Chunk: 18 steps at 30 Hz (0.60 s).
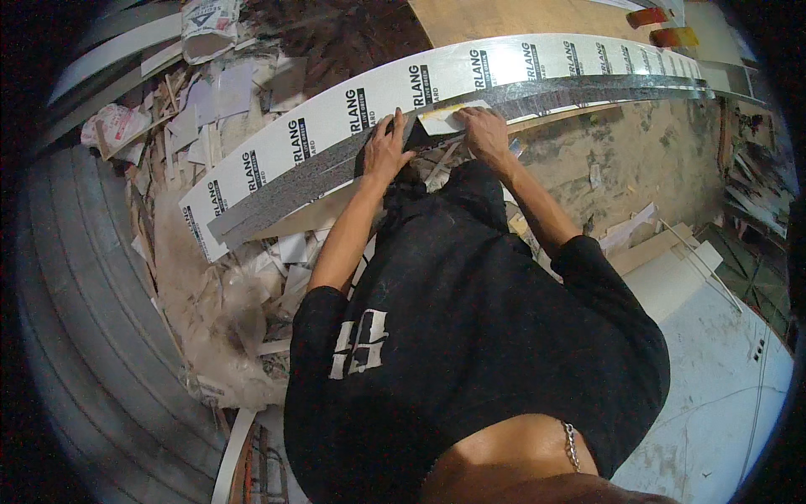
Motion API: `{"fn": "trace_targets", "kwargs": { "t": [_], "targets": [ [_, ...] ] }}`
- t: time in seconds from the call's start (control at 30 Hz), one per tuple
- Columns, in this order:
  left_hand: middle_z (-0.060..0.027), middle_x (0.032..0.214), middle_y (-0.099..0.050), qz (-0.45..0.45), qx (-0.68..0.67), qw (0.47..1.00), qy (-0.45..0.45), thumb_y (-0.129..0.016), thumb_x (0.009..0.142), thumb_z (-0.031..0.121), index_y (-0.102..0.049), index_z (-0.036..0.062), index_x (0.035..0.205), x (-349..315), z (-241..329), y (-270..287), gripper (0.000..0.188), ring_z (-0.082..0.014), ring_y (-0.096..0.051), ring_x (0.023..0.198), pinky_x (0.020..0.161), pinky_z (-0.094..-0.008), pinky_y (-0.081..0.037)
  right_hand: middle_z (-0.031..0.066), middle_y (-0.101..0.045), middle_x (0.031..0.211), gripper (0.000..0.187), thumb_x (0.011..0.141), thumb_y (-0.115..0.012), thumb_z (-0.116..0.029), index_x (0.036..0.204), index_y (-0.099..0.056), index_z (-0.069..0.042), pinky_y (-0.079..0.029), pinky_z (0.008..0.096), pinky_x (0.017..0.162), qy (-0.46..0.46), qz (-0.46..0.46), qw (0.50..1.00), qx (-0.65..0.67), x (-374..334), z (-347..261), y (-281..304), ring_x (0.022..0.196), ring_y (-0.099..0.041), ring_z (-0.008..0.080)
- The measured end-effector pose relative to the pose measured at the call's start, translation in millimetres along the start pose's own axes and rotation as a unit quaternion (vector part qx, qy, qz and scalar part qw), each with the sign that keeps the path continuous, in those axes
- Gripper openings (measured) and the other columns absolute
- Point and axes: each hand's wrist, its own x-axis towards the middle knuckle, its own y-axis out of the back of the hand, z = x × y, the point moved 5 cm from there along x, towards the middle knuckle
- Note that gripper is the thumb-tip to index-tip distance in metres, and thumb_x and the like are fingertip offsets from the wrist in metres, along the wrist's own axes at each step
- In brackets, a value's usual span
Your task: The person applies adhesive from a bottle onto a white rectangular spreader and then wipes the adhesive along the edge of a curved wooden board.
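Observation:
A long white board (327, 113) with black print on its film runs across in front of me, bowed by the lens. Along its near side lies a dark grey speckled strip (294, 191). My left hand (385, 151) rests on this strip, fingers stretched forward and thumb apart. To its right, my right hand (485, 134) is closed, knuckles up, on a thin flat white piece with a yellow edge (443, 120). That piece lies against the strip between my hands; its exact kind is unclear. The fingertips of my right hand are hidden.
Offcuts and scraps (290, 252) litter the floor at left, near a white sack (210, 29). Dark ridged sheets (92, 328) fill the left side. A pale panel (714, 386) lies at right, and a tan board (504, 21) lies beyond the white board. Two amber-coloured objects (674, 37) sit far right.

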Motion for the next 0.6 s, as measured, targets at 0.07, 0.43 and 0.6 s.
{"fn": "trace_targets", "kwargs": {
  "t": [0.07,0.43,0.6],
  "targets": [
    [-0.0119,0.136,-0.060,0.001,0.015,1.000,0.009,-0.081,0.078,0.035,-0.021,-0.0013,0.154,1,2,-1,0.104,-0.0350,-0.045,0.134,0.106,-0.0441,-0.045,0.0058,-0.070,0.115,0.039,0.078,-0.055,-0.006,0.114,-0.069,-0.013,-0.047,0.0413,0.097,0.018,-0.015,1.000,0.011,-10,3,-1,0.111,-0.063,0.0249],
    [-0.0091,0.139,-0.059,-0.013,0.007,0.998,0.059,-0.079,0.081,0.041,-0.025,-0.0003,0.153,6,8,3,0.099,-0.0358,-0.043,0.135,0.104,-0.0461,-0.046,0.0098,-0.071,0.110,0.041,0.073,-0.059,-0.007,0.112,-0.070,-0.014,-0.046,0.0432,0.099,0.037,-0.075,0.996,-0.013,-45,13,8,0.111,-0.064,0.0262],
    [-0.0166,0.137,-0.057,0.040,0.005,0.999,0.015,-0.078,0.081,0.042,-0.029,0.0031,0.153,7,10,4,0.096,-0.0377,-0.046,0.133,0.104,-0.0467,-0.047,0.0170,-0.072,0.096,0.040,0.075,-0.060,-0.007,0.110,-0.073,-0.019,-0.052,0.0483,0.084,-0.048,-0.200,0.977,-0.049,-99,26,-13,0.094,-0.070,0.0320]
  ]
}}
